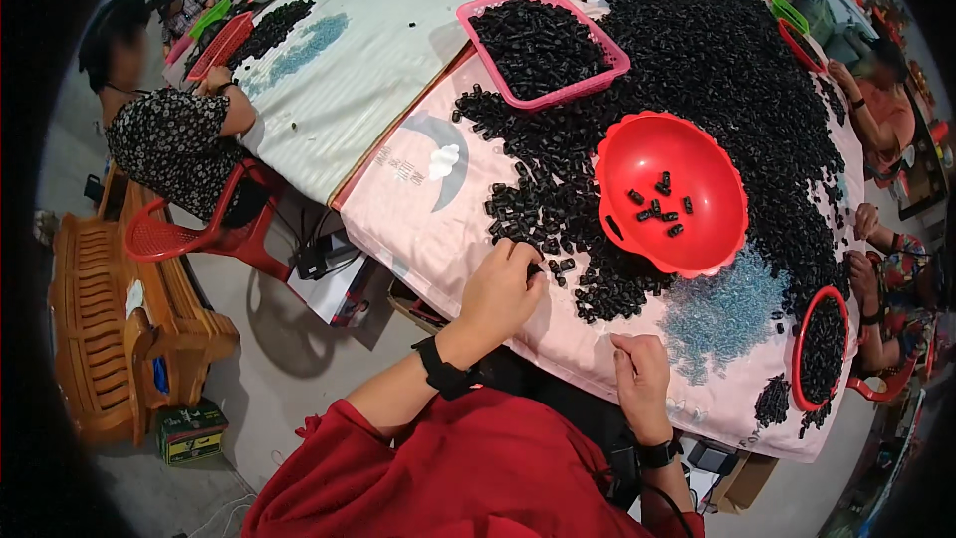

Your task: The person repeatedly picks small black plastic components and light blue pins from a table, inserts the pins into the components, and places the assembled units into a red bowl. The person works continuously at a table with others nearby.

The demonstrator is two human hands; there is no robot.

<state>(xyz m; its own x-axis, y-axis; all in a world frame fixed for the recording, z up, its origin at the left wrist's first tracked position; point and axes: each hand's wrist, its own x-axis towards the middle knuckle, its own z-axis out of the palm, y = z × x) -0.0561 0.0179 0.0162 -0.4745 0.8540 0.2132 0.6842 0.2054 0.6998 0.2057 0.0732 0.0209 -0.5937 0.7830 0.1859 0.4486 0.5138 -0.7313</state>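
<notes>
My left hand [501, 291] rests on the pink cloth at the near edge of a spread of small black cylindrical pieces [526, 209]. Its fingers are curled, and a bit of black shows at the fingertips; I cannot make out what they hold. My right hand [642, 379] is closed near the table's front edge, left of a heap of small clear bluish pieces [719, 314]; anything inside it is hidden. Beyond the hands sits a red scalloped bowl [702, 164] with several black pieces in it.
A pink basket [615, 68] full of black pieces stands farther back. At the right lies a red-rimmed basket [800, 379] of dark pieces beside a small pile of dark thin pieces [772, 402]. People sit along both sides. A red chair [164, 239] and wooden bench [95, 309] stand left.
</notes>
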